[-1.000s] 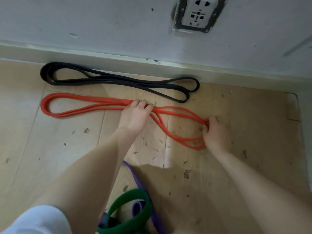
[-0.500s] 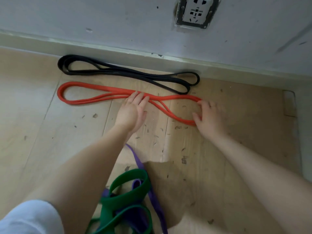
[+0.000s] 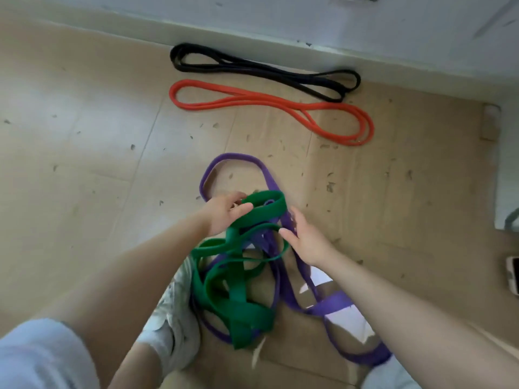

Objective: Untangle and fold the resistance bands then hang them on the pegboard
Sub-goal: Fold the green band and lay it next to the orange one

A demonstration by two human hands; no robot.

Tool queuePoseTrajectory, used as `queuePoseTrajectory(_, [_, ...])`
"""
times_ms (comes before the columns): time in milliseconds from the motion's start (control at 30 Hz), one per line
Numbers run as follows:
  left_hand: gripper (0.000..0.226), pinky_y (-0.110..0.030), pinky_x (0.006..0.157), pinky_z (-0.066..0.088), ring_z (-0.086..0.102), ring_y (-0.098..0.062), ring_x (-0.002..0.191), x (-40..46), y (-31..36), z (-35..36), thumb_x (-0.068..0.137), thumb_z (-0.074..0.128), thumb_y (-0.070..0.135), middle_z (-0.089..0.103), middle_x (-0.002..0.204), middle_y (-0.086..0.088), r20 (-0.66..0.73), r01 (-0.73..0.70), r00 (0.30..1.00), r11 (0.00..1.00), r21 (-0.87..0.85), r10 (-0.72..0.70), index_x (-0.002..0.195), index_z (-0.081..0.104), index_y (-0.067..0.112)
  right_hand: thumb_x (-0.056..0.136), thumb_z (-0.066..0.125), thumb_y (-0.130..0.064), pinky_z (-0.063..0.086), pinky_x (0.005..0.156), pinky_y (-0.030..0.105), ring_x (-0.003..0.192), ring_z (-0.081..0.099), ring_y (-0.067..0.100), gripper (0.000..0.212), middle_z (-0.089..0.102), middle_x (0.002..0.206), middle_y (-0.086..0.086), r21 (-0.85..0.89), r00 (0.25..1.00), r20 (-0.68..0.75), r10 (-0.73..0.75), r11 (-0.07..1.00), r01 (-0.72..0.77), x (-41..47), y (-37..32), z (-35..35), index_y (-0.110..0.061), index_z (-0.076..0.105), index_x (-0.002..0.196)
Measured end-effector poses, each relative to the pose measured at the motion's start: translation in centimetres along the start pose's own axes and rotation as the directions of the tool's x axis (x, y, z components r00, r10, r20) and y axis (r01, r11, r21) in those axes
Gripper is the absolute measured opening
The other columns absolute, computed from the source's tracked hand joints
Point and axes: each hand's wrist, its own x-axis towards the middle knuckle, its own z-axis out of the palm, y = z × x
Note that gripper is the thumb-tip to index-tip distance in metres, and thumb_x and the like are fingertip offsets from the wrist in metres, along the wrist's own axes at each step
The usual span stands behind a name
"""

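Both hands at the green-and-purple tangle, two bands already laid out beyond.

Nearest, under the wrists, the green band and purple band lie knotted through each other on the floor, beside a grey shoe. The left hand curls its fingers round the top loop of the green band; the right hand is open, fingers straight, touching the purple strand just beside it. To do this well, I would lift the green loop slowly and feed it back through the purple one — pulling hard would likely tighten the crossings. No containers are in view, and no pegboard either. Well beyond the hands the red band lies folded, and past it the black band, against the wall.
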Motion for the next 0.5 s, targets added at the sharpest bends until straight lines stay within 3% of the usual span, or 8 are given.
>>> queuePoseTrajectory(100, [0.055, -0.035, 0.104, 0.038, 0.05, -0.024, 0.122, -0.7, -1.1, 1.3, 0.091, 0.056, 0.036, 0.052, 0.135, -0.007, 0.014, -0.01, 1.0, 0.998, 0.064, 0.009, 0.139, 0.039, 0.015, 0.096, 0.046, -0.034, 0.036, 0.107, 0.037, 0.127, 0.045, 0.024, 0.064, 0.042, 0.143, 0.005, 0.39, 0.979, -0.111, 0.173, 0.913, -0.117, -0.2, -1.0, 1.7, -0.015, 0.016, 0.148])
queuePoseTrajectory(200, [0.034, -0.037, 0.099, 0.041, 0.057, -0.024, 0.112, 0.0, -1.2, 2.1, 0.092, 0.054, 0.028, 0.064, 0.121, -0.002, -0.055, -0.105, 0.991, 0.957, 0.271, 0.124, 0.125, 0.056, 0.021, 0.097, 0.045, -0.034, 0.041, 0.095, 0.03, 0.114, 0.052, 0.017, 0.044, 0.054, 0.129, 0.0, 0.623, 0.948, -0.129, 0.292, 0.767, -0.152, 0.4, -2.6, 2.2, -0.015, 0.04, 0.137])
queuePoseTrajectory(267, [0.03, -0.035, 0.098, 0.041, 0.058, -0.022, 0.109, -0.2, 0.1, 1.7, 0.092, 0.055, 0.025, 0.066, 0.118, 0.0, -0.085, -0.194, 0.972, 0.954, 0.228, 0.218, 0.121, 0.06, 0.019, 0.097, 0.047, -0.028, 0.043, 0.083, 0.025, 0.102, 0.056, 0.014, 0.032, 0.06, 0.116, 0.0, 0.809, 0.937, -0.038, 0.348, 0.561, -0.176, 0.8, -3.5, 1.8, -0.013, 0.05, 0.125])
queuePoseTrajectory(333, [0.031, -0.025, 0.094, 0.042, 0.06, -0.019, 0.106, -1.4, 2.3, 0.9, 0.091, 0.058, 0.021, 0.067, 0.116, -0.002, -0.076, -0.295, 0.949, 0.947, 0.13, 0.306, 0.12, 0.062, 0.013, 0.095, 0.051, -0.023, 0.046, 0.089, 0.029, 0.105, 0.059, 0.019, 0.035, 0.063, 0.117, 0.006, 0.927, 0.934, 0.057, 0.354, 0.328, -0.181, 0.7, -3.9, 0.7, -0.008, 0.051, 0.127])
queuePoseTrajectory(367, [0.032, -0.021, 0.092, 0.041, 0.061, -0.016, 0.104, -2.4, 3.5, 0.4, 0.09, 0.059, 0.019, 0.067, 0.115, -0.002, -0.091, -0.334, 0.935, 0.937, 0.099, 0.343, 0.121, 0.062, 0.012, 0.095, 0.052, -0.019, 0.046, 0.094, 0.034, 0.105, 0.06, 0.022, 0.037, 0.064, 0.117, 0.01, 0.95, 0.939, 0.059, 0.338, 0.271, -0.157, 0.2, -4.3, -0.4, -0.006, 0.049, 0.13])
queuePoseTrajectory(433, [0.035, -0.017, 0.091, 0.042, 0.061, -0.01, 0.099, -4.7, 5.8, -0.4, 0.089, 0.06, 0.017, 0.067, 0.115, -0.001, -0.148, -0.372, 0.916, 0.928, 0.034, 0.372, 0.124, 0.06, 0.013, 0.095, 0.05, -0.012, 0.049, 0.091, 0.034, 0.094, 0.063, 0.021, 0.032, 0.066, 0.105, 0.012, 0.97, 0.966, 0.026, 0.257, 0.226, -0.086, -1.5, -5.7, -3.5, -0.004, 0.05, 0.125])
queuePoseTrajectory(500, [0.034, -0.021, 0.091, 0.045, 0.06, -0.008, 0.094, -7.4, 7.9, -1.5, 0.089, 0.06, 0.017, 0.067, 0.109, -0.001, -0.18, -0.377, 0.915, 0.924, -0.061, 0.362, 0.123, 0.059, 0.017, 0.094, 0.047, -0.007, 0.05, 0.08, 0.031, 0.084, 0.062, 0.019, 0.024, 0.065, 0.096, 0.01, 0.962, 0.987, -0.037, 0.159, 0.273, -0.008, -4.5, -8.0, -6.7, -0.005, 0.054, 0.118])
